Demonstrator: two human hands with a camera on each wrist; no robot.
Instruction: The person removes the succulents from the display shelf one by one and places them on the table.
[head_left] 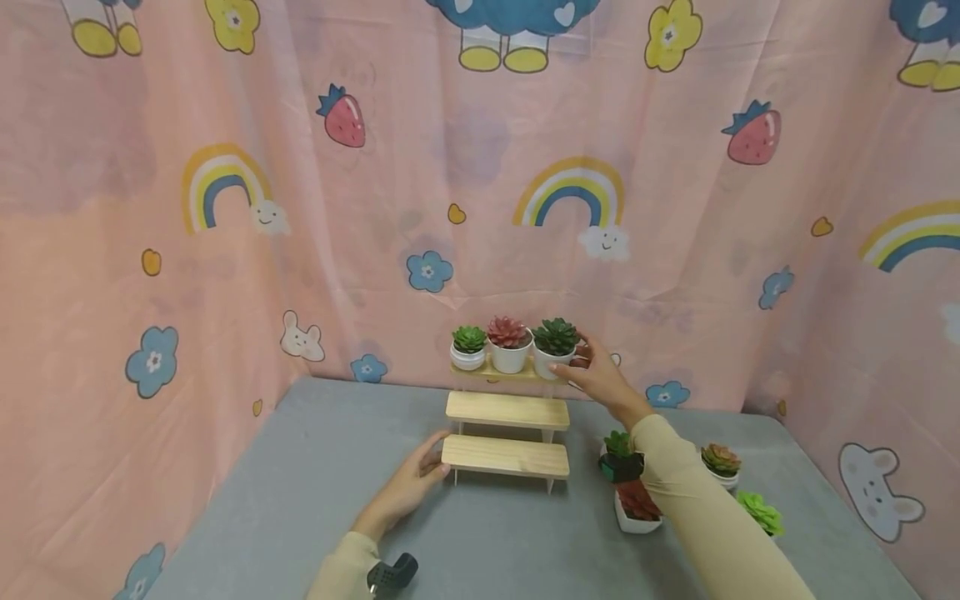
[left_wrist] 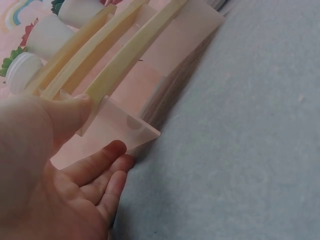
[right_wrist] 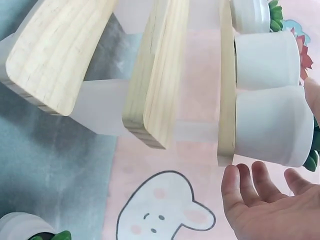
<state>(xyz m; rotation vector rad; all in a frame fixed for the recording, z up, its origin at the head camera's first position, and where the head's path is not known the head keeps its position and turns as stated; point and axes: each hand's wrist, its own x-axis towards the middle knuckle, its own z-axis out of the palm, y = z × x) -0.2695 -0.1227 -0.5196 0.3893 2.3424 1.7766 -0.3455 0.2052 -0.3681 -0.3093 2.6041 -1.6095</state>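
Observation:
A three-step wooden stand (head_left: pixel 506 455) on clear side panels sits at the back of the grey table (head_left: pixel 300 492). Its top step carries a light green succulent (head_left: pixel 468 347), a red one (head_left: pixel 509 342) and a dark green one (head_left: pixel 556 345), each in a white pot. My right hand (head_left: pixel 594 372) is beside the dark green plant's pot (right_wrist: pixel 272 125); in the right wrist view the hand (right_wrist: pixel 265 202) has its straight fingers spread just clear of the pot. My left hand (head_left: pixel 411 483) rests at the left end of the bottom step, thumb (left_wrist: pixel 70 112) on the plank, fingers by the clear panel (left_wrist: pixel 120 127).
Several more potted succulents stand on the table right of the stand: a green one in a dark pot (head_left: pixel 620 457), a red one (head_left: pixel 637 507), an orange-tinted one (head_left: pixel 720 463) and a bright green one (head_left: pixel 759 512). Pink patterned cloth (head_left: pixel 375 208) walls the table in.

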